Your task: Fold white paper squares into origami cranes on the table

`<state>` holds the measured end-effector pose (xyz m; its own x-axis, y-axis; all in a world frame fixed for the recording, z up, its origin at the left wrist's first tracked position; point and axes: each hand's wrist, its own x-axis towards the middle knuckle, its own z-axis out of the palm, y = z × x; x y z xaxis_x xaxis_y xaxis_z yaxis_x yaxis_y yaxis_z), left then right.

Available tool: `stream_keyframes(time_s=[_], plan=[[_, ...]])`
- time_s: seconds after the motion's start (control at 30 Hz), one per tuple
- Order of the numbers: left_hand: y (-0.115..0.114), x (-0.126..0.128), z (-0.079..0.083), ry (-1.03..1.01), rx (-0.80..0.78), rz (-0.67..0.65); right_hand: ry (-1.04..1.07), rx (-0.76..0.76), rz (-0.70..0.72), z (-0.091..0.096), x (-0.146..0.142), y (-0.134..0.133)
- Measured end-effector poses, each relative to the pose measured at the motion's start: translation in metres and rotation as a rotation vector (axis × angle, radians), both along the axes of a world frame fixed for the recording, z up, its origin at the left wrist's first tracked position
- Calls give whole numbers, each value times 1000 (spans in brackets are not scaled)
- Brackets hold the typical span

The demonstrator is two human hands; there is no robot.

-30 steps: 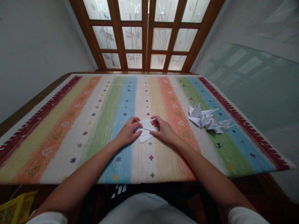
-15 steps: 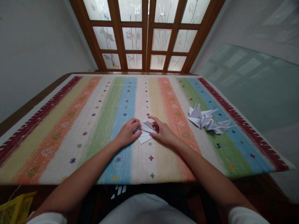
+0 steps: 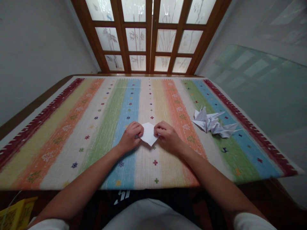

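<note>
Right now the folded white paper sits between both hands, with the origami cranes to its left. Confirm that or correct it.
Wrong side. The head view shows the origami cranes to the right of the folded white paper, not its left. The paper sits between the left hand and right hand.

light: dim indoor daylight, coming through frosted doors (image 3: 165,40) at the far end | glare: pale window reflections on glass pane (image 3: 254,76), right | shadows: soft, faint beside left hand (image 3: 130,138) | brightest: white paper (image 3: 148,134) | edges: wide-angle bowing, worktop (image 3: 35,110) corners stretched | focus: even, slightly soft, no marked blur
</note>
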<state>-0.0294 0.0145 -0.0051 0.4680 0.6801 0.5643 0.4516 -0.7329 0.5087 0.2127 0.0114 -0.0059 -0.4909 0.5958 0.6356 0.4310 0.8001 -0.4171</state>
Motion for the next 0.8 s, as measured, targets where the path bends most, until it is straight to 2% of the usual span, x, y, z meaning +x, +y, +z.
stream_keyframes(time_s=[0.17, 0.37, 0.5, 0.63, 0.8], plan=[[1, -2, 1, 186, -93, -58, -186, 20, -4, -3, 0, 6], [-4, -9, 7, 398, -196, -135, -305, -243, 57, -6, 6, 7], [-6, -11, 8, 422, -183, -123, -291, -382, 136, -1, 15, 4], [-7, -10, 6, 430, -153, -124, -323, -422, 162, 2, 18, 5], [-7, -9, 3, 393, -274, -127, -327, -420, 130, 1, 14, 6]])
